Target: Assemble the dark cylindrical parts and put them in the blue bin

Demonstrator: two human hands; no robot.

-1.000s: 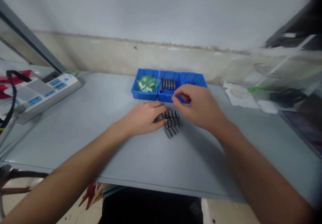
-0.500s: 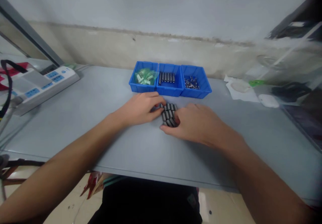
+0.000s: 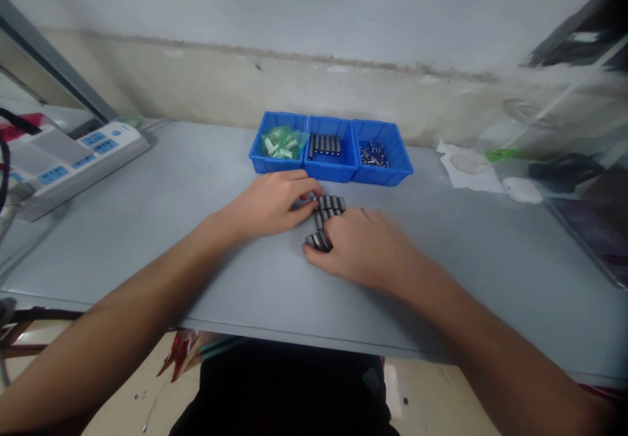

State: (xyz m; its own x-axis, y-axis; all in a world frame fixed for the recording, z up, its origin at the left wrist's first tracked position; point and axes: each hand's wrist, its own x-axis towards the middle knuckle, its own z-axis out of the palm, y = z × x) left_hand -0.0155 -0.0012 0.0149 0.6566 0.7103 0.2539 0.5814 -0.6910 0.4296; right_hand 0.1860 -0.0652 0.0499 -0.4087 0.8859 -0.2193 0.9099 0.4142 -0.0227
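Watching the head view, I am gripping the lower row of dark cylinders point(image 3: 318, 240) at centre frame, my right hand point(image 3: 366, 246) narrowed around it. My left hand point(image 3: 269, 204) is touching the upper rows; its grip I cannot tell. Gripping is calling, I judge, for even pressure.

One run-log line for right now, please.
left hand: fingers at upper rows of dark cylinders | right hand: around nearest row | blue bins: three, behind the hands

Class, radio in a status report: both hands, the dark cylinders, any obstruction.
Left hand at upper rows' edge. Right hand around lowest row. Dark cylinders in rows, partly hidden by right hand.
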